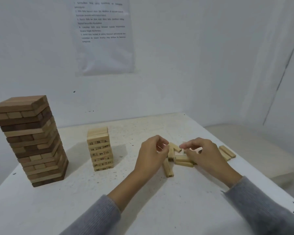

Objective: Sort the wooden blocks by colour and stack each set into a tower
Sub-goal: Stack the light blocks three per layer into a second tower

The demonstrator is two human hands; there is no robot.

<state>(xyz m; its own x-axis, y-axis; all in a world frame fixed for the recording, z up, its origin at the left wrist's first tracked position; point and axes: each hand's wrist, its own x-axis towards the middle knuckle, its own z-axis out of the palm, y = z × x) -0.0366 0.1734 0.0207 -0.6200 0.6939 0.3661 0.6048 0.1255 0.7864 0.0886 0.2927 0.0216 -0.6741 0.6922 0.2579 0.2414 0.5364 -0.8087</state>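
A tall tower of mixed brown blocks stands at the table's left. A shorter tower of light numbered blocks stands in the middle. Several loose light blocks lie in a heap between my hands. My left hand has its fingers curled and pinches a tilted light block at the heap's left side. My right hand hovers over the heap with fingers curled, its fingertips at the end of another tilted block. Whether it grips that block is hidden.
Two more light blocks lie side by side near the right edge of the white table. One light block lies in front of the heap. A white wall with a printed sheet is behind.
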